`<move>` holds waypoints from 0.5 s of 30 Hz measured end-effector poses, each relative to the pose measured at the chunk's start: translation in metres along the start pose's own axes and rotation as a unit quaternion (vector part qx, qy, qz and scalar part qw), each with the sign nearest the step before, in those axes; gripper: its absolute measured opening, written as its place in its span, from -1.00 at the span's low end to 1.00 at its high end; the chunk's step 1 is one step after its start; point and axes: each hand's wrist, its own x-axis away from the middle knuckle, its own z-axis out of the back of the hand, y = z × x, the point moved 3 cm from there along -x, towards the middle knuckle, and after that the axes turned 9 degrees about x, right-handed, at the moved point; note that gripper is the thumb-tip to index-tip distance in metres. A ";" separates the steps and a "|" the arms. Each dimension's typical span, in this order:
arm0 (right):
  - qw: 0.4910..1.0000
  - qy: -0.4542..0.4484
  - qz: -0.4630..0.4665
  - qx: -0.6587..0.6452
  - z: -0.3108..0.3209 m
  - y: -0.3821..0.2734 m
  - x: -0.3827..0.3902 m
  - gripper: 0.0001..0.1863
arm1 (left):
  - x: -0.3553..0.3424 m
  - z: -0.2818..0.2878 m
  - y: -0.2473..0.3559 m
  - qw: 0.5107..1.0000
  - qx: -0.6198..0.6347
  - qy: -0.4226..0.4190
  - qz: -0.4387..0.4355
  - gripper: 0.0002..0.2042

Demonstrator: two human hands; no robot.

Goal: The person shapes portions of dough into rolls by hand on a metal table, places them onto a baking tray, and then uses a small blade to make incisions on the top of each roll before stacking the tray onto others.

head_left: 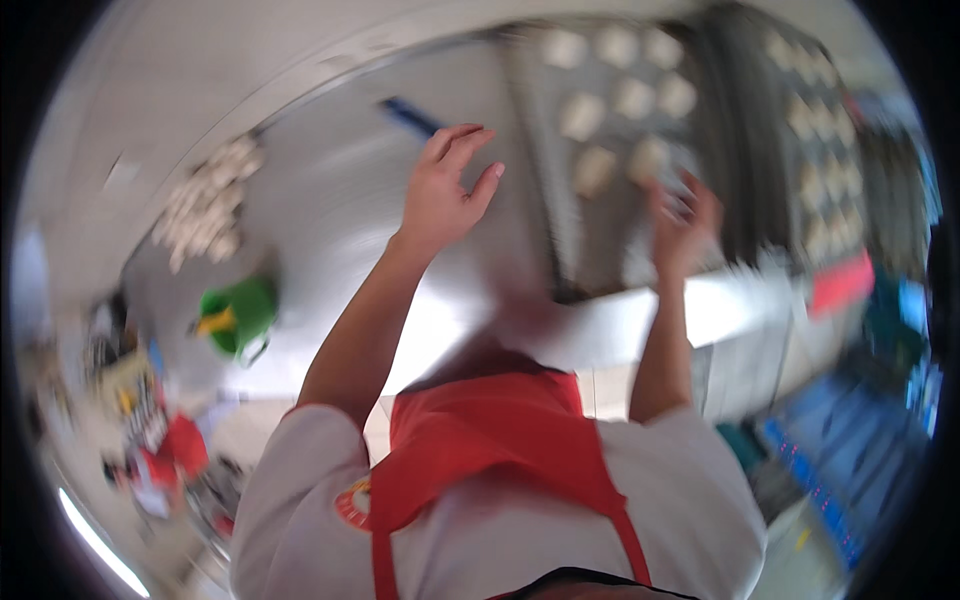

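My left hand [445,190] hovers over the steel table [350,200], fingers spread and holding nothing. Just beyond its fingertips lies a flat, dark blue tool [410,116] whose kind is blurred. To the right, my right hand [685,228] is over a dark baking tray [600,262], its fingers smeared by motion. A pale dough piece [650,158] is right at those fingertips, and I cannot tell if they grip it. Something whitish also shows by the fingers. Rows of pale dough pieces [634,98] sit on the tray's far part.
At the table's left are a heap of small dough pieces [210,200] and a green bucket [245,310] with something yellow in it. Another tray of dough pieces [822,180] stands at far right, above a red-pink object [840,284]. A person in red [178,450] is at lower left.
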 end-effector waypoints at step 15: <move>0.981 -0.061 0.162 -0.090 0.037 -0.131 0.142 -0.87 | 0.098 0.371 -0.252 0.770 -0.490 0.048 0.406 -0.48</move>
